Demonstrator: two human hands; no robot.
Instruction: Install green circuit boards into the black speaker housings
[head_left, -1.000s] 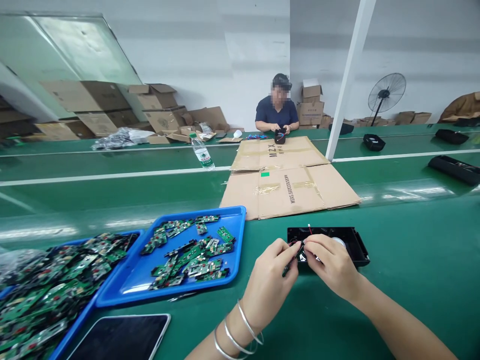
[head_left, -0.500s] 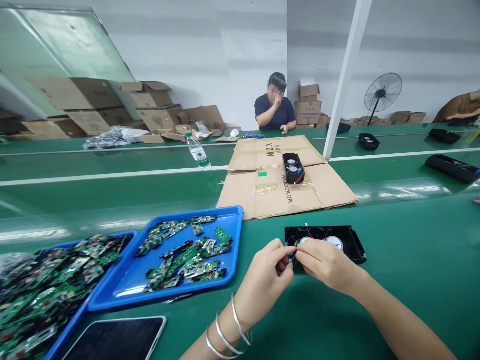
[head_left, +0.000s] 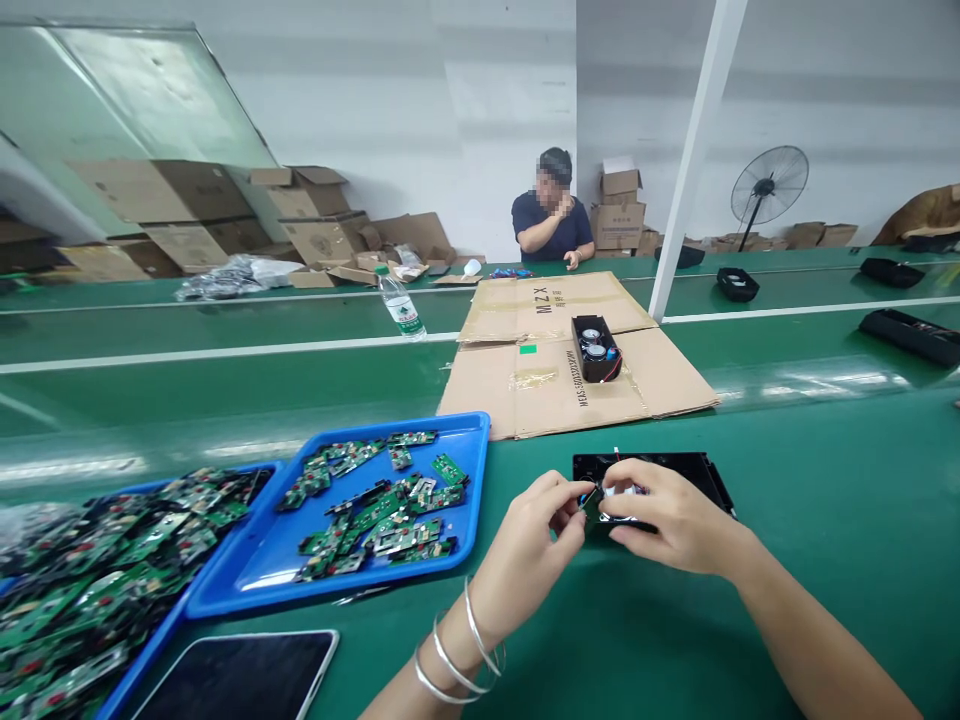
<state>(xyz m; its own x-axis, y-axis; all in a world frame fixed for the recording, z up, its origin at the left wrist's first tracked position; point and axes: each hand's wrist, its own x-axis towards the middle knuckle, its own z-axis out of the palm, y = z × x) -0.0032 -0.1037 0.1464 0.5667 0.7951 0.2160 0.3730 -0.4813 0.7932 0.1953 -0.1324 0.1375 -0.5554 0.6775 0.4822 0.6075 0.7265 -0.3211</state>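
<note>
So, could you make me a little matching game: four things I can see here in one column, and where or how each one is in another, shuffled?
Things
1. Bottle
2. Bracelets
3. Tablet
4. Nearest black box

Places and states
A. Lying with its dark screen facing up
B. Partly hidden by the right hand
C. To the left of the flattened cardboard in the picture
D. Around the wrist of the left hand

Right pairs: 1-C, 2-D, 3-A, 4-B
</note>
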